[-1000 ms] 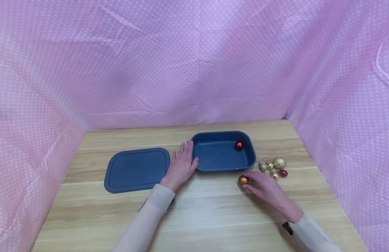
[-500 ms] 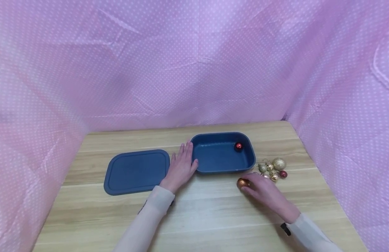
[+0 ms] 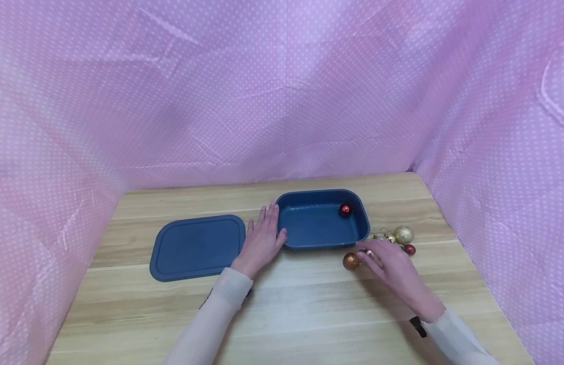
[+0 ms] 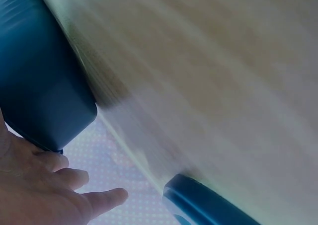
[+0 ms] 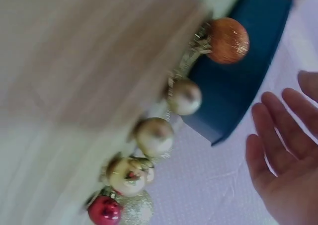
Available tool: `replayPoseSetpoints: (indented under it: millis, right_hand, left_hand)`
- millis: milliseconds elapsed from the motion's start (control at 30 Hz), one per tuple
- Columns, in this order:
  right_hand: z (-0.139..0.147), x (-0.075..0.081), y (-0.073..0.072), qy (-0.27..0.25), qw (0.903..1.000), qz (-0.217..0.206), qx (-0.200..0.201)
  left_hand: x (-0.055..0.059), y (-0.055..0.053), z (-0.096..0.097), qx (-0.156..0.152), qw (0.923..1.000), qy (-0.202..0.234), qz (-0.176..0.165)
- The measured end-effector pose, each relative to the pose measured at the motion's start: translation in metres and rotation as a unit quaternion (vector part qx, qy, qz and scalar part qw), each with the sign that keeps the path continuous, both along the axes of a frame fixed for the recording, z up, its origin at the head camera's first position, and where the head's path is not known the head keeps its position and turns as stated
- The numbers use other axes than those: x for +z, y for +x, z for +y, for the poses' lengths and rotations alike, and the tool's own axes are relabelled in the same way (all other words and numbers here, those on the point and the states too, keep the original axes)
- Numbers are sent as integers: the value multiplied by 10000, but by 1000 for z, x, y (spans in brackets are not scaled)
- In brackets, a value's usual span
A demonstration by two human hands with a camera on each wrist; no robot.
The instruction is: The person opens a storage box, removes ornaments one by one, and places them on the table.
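My left hand (image 3: 260,242) rests with straight fingers on the left rim of a dark blue rectangular container (image 3: 309,226), thumb near its front corner. A shiny red bauble (image 3: 345,210) lies inside at the right. My right hand (image 3: 398,271) hovers by the container's front right corner. Its fingers (image 5: 271,125) are loosely spread in the right wrist view, apart from the baubles. An orange glitter bauble (image 3: 351,261) lies on the table just left of the fingertips. Beside it, a small pale gold bauble (image 5: 185,97) shows under the hand.
More baubles cluster right of the container: a large gold glitter one (image 3: 404,234), a dark red one (image 3: 409,249), and small gold ones (image 5: 154,135) partly hidden by the right hand. A flat blue lid (image 3: 197,248) lies at the left. Pink dotted cloth (image 3: 282,101) surrounds the wooden table.
My right hand has let go of the orange bauble and drawn slightly to the right. That bauble sits a little further left than before. My left hand has stayed on the container.
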State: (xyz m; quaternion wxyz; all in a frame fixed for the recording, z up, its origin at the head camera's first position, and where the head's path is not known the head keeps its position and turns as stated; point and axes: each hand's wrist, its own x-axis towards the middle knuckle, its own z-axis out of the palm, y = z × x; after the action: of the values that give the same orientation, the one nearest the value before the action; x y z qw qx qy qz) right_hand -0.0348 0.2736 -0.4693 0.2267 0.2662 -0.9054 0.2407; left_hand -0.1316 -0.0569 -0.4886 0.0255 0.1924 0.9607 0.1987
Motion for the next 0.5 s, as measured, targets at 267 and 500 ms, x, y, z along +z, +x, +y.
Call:
replayPoseSetpoints:
  millis: [267, 500]
  right_hand:
    - [-1, 10, -13, -732, 9944, 738, -200]
    - [-2, 18, -28, -962, 9913, 855, -286]
  left_hand:
    - [0, -1, 0, 25, 10000, -45, 11]
    - [-1, -1, 0, 6, 10000, -7, 64]
